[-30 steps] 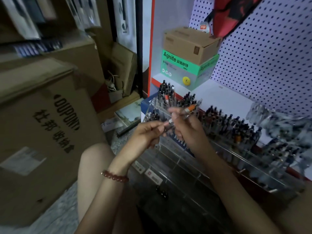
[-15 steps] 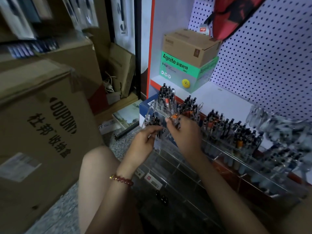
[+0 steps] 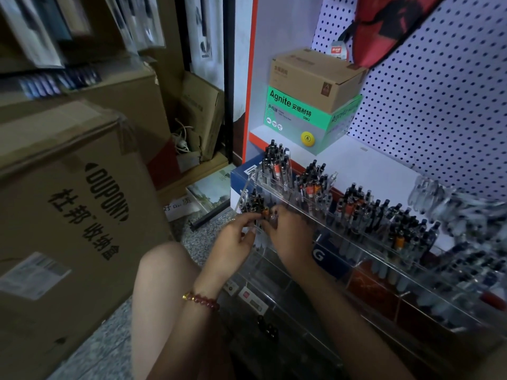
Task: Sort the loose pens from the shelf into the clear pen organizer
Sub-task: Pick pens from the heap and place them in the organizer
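At the left end of the clear pen organizer [image 3: 248,186], my right hand [image 3: 290,231] pinches an orange-banded pen [image 3: 265,213]; left hand [image 3: 236,238] touches neighbouring pens [image 3: 251,205], grip unclear. I'd slide it straight down, keeping neighbours parted.

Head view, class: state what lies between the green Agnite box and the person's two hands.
The head view shows upright pens in the clear pen organizer's rear compartments filling that stretch, with a strip of white shelf behind them.
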{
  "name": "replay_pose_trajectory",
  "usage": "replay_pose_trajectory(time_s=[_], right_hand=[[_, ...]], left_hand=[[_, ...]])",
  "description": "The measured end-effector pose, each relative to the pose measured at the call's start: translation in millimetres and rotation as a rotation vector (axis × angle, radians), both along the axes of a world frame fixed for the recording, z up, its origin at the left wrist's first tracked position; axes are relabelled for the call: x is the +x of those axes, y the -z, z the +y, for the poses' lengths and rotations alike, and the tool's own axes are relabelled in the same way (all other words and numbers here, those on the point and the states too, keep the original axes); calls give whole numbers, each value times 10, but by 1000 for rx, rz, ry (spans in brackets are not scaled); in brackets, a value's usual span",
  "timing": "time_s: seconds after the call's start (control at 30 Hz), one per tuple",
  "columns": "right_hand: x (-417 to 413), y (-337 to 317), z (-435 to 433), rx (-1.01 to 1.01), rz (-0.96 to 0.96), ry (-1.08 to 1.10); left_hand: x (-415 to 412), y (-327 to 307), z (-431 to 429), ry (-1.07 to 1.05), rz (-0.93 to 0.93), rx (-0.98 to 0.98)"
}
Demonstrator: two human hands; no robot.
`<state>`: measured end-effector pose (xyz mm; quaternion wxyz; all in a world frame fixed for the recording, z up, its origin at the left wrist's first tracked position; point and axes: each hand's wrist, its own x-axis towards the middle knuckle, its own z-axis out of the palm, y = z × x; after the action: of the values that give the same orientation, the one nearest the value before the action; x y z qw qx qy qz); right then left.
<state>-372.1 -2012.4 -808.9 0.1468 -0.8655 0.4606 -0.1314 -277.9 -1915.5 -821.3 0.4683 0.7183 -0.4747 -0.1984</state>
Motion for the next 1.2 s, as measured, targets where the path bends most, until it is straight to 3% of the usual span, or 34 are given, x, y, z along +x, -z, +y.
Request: replay_pose_trajectory(time_s=[0.27,0.5,0.67,0.83,1.07,1.2], right_hand=[[-72,70,50,208,-209,-120],[-52,77,56,3,-167,-16],[-42,129,131,61,-225,-16],[-163,211,115,-9,-250,-89],[-239,208,96,11,-163,-155],[-295,207,146,-61,-288,-103]], left_hand=[[-42,56,-88,79,29,34],[-103,58,-125,34,117,-33],[-91,93,-118,-15,110,-93],[-86,120,-137,44,105,-74],[-53,143,-178,43,42,-74],[-36,138,-220,-24,112,-45]])
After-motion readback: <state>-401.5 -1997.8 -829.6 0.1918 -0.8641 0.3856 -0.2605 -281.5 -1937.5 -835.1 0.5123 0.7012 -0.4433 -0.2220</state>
